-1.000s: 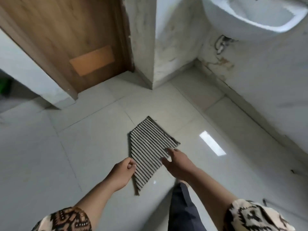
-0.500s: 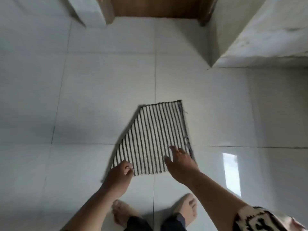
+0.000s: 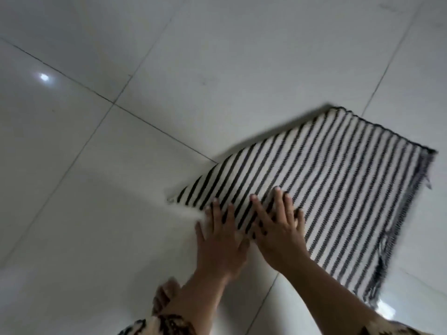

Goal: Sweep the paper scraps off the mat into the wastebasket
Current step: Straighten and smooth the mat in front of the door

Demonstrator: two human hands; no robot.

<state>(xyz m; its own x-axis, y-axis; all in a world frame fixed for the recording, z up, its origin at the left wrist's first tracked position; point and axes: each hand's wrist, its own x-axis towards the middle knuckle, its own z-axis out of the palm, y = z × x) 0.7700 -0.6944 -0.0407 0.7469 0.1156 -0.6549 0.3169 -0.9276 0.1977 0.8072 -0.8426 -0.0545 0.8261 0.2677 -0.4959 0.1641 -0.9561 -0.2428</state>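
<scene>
Two hands now press flat, fingers spread, on the near edge of the striped mat (image 3: 338,184), the left hand (image 3: 221,243) no longer pinching its corner, the right hand (image 3: 278,230) just beside it, so sweeping looks ready to begin, though neither scraps nor wastebasket show

One cam, head-worn, wide-angle. Faces steeply down at the tiled floor (image 3: 96,238), approx straight down, rolled so tile joints run diagonally. Close range: left hand (image 3: 219,240) & right hand (image 3: 278,235) sit lower centre, striped mat (image 3: 350,189) runs centre to far right. Near edge catches a bare foot (image 3: 164,298) & patterned sleeve (image 3: 164,325). Edges motion-blurred.
</scene>
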